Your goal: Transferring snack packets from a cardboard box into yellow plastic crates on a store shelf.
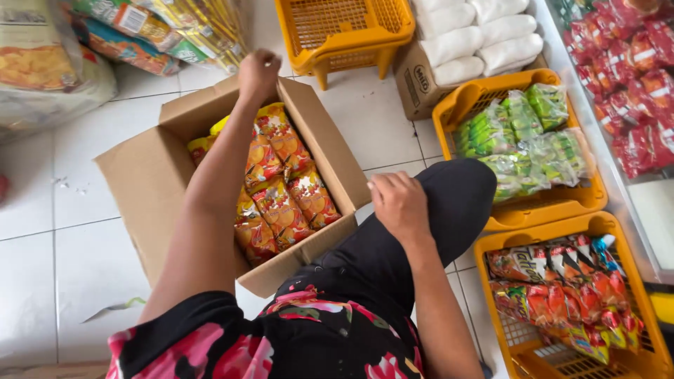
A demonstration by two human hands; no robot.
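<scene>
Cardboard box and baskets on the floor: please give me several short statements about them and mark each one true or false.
1. The cardboard box holds orange and yellow snack packets. True.
2. The left hand rests on the knee. False: it reaches to the far edge of the box; the right hand is on the knee.
3. The basket with green packets lies right of the box. True.
4. The upper yellow basket is full of packets. False: it looks empty.
5. The right hand holds a packet. False: nothing is in its fingers.
</scene>
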